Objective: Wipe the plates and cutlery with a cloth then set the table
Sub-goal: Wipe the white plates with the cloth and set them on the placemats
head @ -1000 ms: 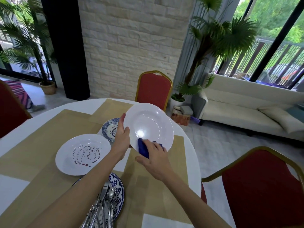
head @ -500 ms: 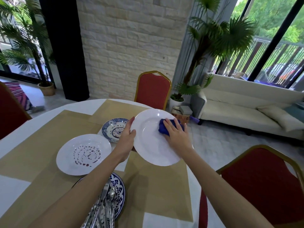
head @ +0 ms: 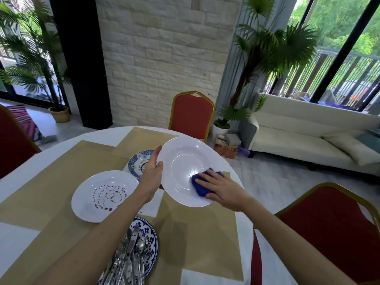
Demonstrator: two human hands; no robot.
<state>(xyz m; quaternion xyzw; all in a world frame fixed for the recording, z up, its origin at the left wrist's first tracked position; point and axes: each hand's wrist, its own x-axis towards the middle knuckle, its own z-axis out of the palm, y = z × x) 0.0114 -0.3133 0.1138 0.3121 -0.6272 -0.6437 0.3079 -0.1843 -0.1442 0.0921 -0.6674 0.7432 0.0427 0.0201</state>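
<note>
My left hand (head: 151, 175) is holding the white plate (head: 185, 161) by its edge while my right hand (head: 223, 189) is pressing the blue cloth (head: 200, 185) flat inside it.

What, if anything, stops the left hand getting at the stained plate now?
Probably not reachable yet: the left hand grips the rim of the white plate. The stained plate itself lies uncovered beside it.

four plates (head: 186, 167), one cloth (head: 200, 187), three red chairs (head: 191, 115).

white plate (head: 185, 159) glossy (glare spot) | cloth (head: 200, 187) matt | cutlery (head: 131, 256) shiny metal
</note>
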